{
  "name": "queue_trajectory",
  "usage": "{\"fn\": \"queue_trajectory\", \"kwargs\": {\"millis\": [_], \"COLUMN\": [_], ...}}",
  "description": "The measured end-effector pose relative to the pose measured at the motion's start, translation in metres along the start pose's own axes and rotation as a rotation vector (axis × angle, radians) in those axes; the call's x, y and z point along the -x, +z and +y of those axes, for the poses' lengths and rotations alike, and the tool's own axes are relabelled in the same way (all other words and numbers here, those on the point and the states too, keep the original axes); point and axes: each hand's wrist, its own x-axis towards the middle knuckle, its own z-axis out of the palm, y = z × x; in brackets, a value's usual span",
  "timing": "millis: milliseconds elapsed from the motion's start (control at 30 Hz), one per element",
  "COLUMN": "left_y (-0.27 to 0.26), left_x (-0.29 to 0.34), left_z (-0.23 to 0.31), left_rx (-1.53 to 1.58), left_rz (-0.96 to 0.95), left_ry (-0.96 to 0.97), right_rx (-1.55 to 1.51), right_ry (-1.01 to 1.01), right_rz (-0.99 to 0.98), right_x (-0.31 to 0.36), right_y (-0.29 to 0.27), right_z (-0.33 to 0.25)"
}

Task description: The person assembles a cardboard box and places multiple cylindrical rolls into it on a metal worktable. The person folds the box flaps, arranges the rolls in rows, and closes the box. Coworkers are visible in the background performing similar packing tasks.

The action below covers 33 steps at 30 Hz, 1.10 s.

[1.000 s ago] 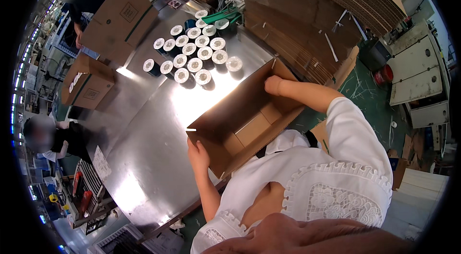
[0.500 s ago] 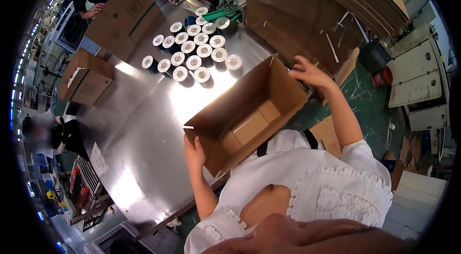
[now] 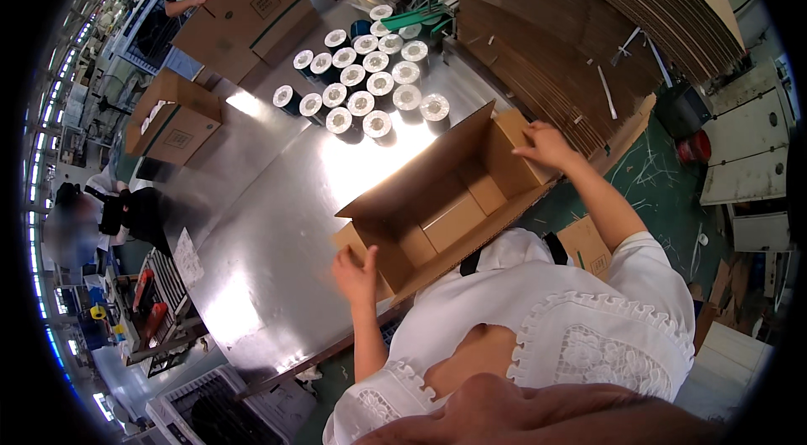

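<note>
Pressing down the short end flap of the open cardboard box (image 3: 445, 210) with the right hand (image 3: 545, 145), which half a second before hung clear. Pulled the left hand (image 3: 357, 273) off the near corner, fingers spread, gripping nothing. Left the box at the steel table (image 3: 252, 218) edge, flaps partly folded.

Three cardboard boxes: one open box (image 3: 445, 193) at centre, two (image 3: 172, 121) (image 3: 252, 12) at upper left. About nineteen tape rolls (image 3: 370, 79) cluster at upper centre.
</note>
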Motion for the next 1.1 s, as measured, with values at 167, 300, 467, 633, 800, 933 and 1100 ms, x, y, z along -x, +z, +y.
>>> {"fn": "queue_trajectory", "kwargs": {"millis": [167, 300, 467, 633, 800, 933, 1100], "left_y": [0.01, -0.043, -0.047, 0.009, 0.11, 0.186, 0.229], "left_x": [-0.015, -0.044, -0.105, -0.186, -0.219, -0.194, -0.288], "left_z": [-0.036, 0.033, 0.153, 0.156, 0.114, 0.085, 0.078], "left_rx": [0.947, 0.02, -0.096, -0.196, 0.021, 0.311, 0.003], "left_rz": [-0.551, 0.235, 0.005, -0.588, -1.109, -1.087, -0.207], "left_ry": [-0.304, 0.166, 0.738, 0.523, -0.036, -0.14, 0.477], "right_rx": [-0.204, -0.253, -0.362, -0.424, -0.453, -0.157, 0.071], "right_ry": [0.135, 0.125, 0.042, 0.079, 0.129, 0.075, -0.354], "right_rz": [-0.169, -0.111, -0.097, -0.149, -0.295, -0.168, -0.036], "right_x": [-0.013, -0.005, -0.005, 0.007, 0.003, -0.081, -0.245], "right_y": [0.052, 0.071, 0.072, 0.072, 0.054, 0.044, 0.082], "right_z": [-0.034, -0.055, -0.071, -0.066, -0.071, -0.026, -0.007]}}
